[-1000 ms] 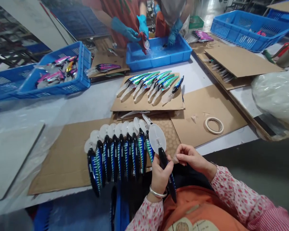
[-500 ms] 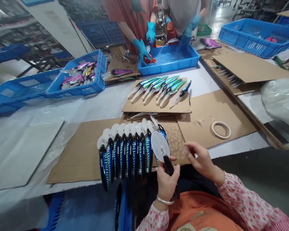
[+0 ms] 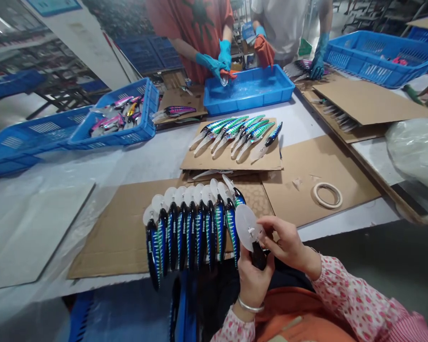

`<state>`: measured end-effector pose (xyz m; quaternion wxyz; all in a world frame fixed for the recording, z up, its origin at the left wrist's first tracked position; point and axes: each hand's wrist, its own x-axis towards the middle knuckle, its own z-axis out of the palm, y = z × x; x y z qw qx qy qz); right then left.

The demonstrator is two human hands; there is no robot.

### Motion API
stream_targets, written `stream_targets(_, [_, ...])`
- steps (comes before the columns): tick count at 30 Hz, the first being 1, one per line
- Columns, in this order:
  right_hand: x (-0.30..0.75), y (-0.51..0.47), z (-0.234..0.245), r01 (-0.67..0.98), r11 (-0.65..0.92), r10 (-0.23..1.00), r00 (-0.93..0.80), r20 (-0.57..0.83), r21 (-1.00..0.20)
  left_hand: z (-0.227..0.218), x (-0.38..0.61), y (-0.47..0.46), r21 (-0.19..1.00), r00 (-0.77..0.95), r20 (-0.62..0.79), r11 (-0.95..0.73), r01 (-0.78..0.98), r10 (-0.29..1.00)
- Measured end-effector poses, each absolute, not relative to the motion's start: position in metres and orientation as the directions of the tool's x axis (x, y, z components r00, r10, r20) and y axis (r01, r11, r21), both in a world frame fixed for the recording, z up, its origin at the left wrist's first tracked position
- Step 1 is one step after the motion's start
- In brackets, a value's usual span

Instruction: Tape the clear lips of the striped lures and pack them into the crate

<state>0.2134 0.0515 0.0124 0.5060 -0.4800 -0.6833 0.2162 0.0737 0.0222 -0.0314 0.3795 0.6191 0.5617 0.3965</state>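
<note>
the lure (image 3: 258,256) is held up at the near edge of the table (image 3: 117,166), curled fingers of the left hand (image 3: 253,281) wrapped round it, likely steadying its pale lip (image 3: 244,222) for the right hand (image 3: 287,241); whether those bent fingers pinch it cannot be told. left, a row of lures (image 3: 191,232) lies on cardboard (image 3: 109,232), probably to avoid tangling.

Rowed lures (image 3: 200,232) and blue crates (image 3: 356,70) mark a workshop.
</note>
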Motion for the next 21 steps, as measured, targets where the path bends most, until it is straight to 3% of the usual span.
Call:
stream_targets(15, [0.219, 0.050, 0.009, 0.461, 0.474, 0.868, -0.105, 0.485, -0.750, -0.032, 0.072, 0.021, 0.831, 0.086, 0.172, -0.191, 0.522, 0.981])
stream_targets(21, [0.217, 0.048, 0.002, 0.493, 0.517, 0.836, -0.115, 0.537, -0.700, -0.031, 0.073, 0.021, 0.830, 0.096, 0.153, -0.181, 0.527, 0.983])
